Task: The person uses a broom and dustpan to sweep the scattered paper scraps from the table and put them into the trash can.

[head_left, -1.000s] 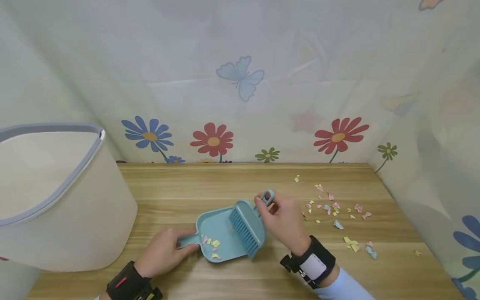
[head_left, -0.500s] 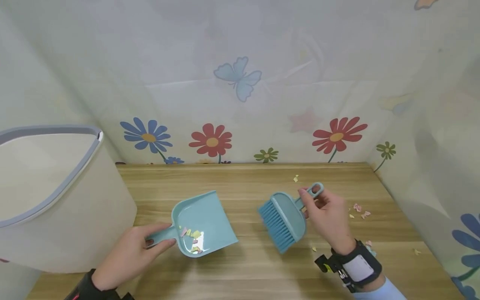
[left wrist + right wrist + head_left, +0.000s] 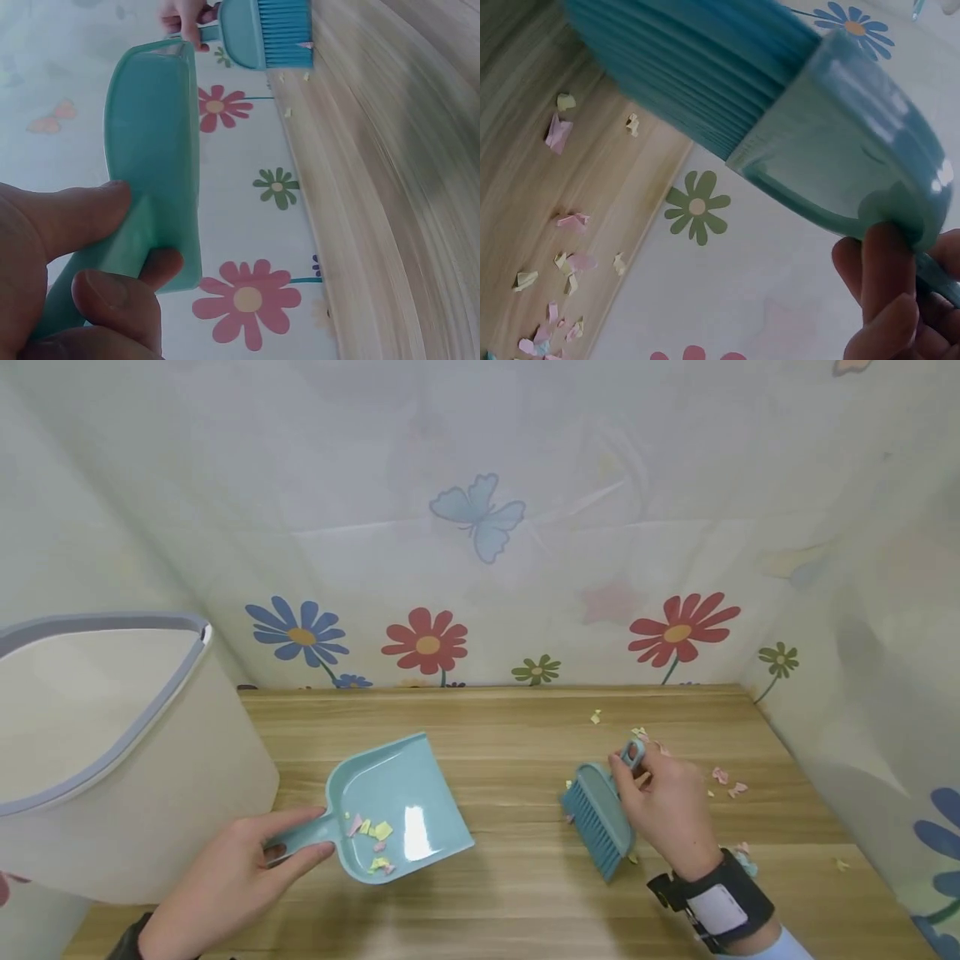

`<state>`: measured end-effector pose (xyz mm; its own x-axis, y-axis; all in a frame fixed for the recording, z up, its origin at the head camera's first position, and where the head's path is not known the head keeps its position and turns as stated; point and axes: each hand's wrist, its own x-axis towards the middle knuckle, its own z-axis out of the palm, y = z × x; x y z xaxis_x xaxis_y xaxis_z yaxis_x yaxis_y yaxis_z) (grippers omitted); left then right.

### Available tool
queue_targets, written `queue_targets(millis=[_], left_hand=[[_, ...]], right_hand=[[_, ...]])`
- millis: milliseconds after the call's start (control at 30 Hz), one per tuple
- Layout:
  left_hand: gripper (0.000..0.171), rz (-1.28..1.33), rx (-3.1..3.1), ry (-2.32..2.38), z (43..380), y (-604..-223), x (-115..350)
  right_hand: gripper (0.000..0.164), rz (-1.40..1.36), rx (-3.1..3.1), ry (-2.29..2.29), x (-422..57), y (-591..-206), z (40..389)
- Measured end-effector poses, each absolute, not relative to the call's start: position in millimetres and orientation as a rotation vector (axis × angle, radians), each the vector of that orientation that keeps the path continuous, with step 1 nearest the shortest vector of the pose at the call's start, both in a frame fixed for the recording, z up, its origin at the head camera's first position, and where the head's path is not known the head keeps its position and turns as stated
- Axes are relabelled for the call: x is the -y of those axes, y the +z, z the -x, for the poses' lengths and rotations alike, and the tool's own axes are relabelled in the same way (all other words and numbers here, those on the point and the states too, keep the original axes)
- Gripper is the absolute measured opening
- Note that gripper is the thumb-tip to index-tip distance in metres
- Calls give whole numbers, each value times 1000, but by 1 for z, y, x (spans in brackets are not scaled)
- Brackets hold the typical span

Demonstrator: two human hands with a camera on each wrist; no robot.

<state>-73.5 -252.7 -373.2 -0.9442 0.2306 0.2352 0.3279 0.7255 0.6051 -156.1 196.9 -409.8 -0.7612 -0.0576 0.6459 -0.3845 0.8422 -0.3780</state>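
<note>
My left hand (image 3: 225,872) grips the handle of a light blue dustpan (image 3: 397,785), its thumb and fingers round the handle. Several yellow and pink paper scraps (image 3: 378,835) lie in the pan near its handle end. A shadow below suggests that the pan is held above the table. My right hand (image 3: 671,810) pinches the handle of a matching hand brush (image 3: 603,806). The brush's bristles point left and down at the table among scraps, a pink one showing by them. In the right wrist view, bristles (image 3: 697,67) fan to the upper left; loose scraps (image 3: 574,262) lie on the wood.
A large white bin (image 3: 142,777) with a grey-blue rim stands at the left, beside my left hand. More paper scraps (image 3: 731,781) are scattered to the right of the brush. A flower-printed sheet (image 3: 487,568) hangs behind the wooden table (image 3: 510,893).
The dustpan has come up and to the left, with scraps inside. The brush has left the pan, moved right, and come down among the scraps.
</note>
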Motion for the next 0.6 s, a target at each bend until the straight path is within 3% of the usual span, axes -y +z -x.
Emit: queue_targets(millis=[267,600], left_hand=[[30,435,2796,-935,65,-359,259],[36,345,2595,-752,51,-309,293]], right_hand=[[6,-359,2272,739,-200,-402,149],[5,-375,2228,696,-208,-400,148]])
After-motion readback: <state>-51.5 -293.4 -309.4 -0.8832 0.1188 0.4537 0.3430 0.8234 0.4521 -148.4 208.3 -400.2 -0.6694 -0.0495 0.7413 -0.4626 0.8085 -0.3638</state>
